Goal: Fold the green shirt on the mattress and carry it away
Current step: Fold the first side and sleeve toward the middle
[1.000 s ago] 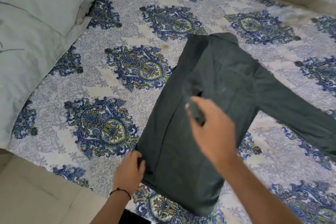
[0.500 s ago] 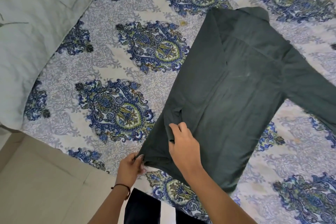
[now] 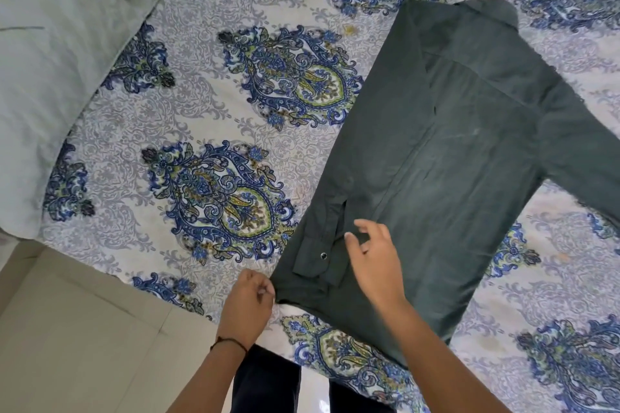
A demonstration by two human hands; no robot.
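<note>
Pinching shirt (image 3: pixel 453 178) corner, L hand (image 3: pixel 248 303), mattress (image 3: pixel 188 117) edge

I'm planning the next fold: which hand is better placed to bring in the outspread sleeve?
Right, probably. The right hand hovers free, fingers loose, over the green shirt, nearer the outspread sleeve; the left hand pinches the shirt's opposite hem corner.

Matt dark cloth across the green shirt (image 3: pixel 453 161), smooth, with faint pale scuffs; small glossy stud (image 3: pixel 323 255) on the cuff. Matt printed cloth for the bedsheet (image 3: pixel 201 111). Plain pale cloth, lightly creased, on the pillow (image 3: pixel 40 77). Smooth, faintly shiny tile for the floor (image 3: pixel 67 345).
</note>
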